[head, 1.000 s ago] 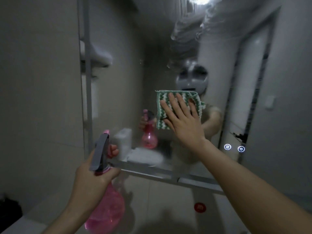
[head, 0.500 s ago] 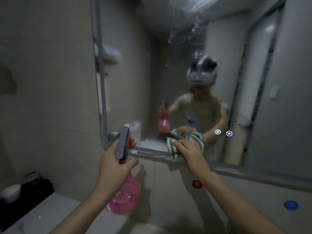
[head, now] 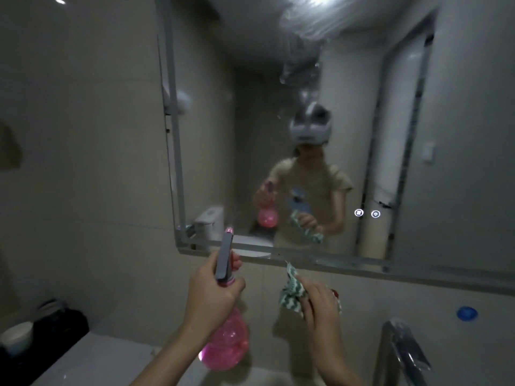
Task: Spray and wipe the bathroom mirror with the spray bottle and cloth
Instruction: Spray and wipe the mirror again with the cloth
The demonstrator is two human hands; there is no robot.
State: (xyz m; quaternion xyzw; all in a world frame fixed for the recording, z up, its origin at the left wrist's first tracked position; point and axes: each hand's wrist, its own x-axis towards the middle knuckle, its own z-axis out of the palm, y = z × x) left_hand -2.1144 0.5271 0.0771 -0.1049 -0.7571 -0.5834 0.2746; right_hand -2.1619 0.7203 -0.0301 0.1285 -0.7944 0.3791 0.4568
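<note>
The cloth [head: 292, 292], a second ago pressed flat on the mirror [head: 278, 135], is now bunched in the right hand [head: 320, 305] below the frame, while the bottle [head: 225, 338] is gripped by the left hand [head: 211, 291], suggesting a finished wiping pass.

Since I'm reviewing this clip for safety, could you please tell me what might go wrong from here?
1. The left hand holds the pink spray bottle up by its neck; it might slip onto the counter.
2. The cloth, bunched in the right hand, is off the mirror, so the streaks near its top may dry.
3. The faucet is close beside the right arm and might get knocked.
</note>
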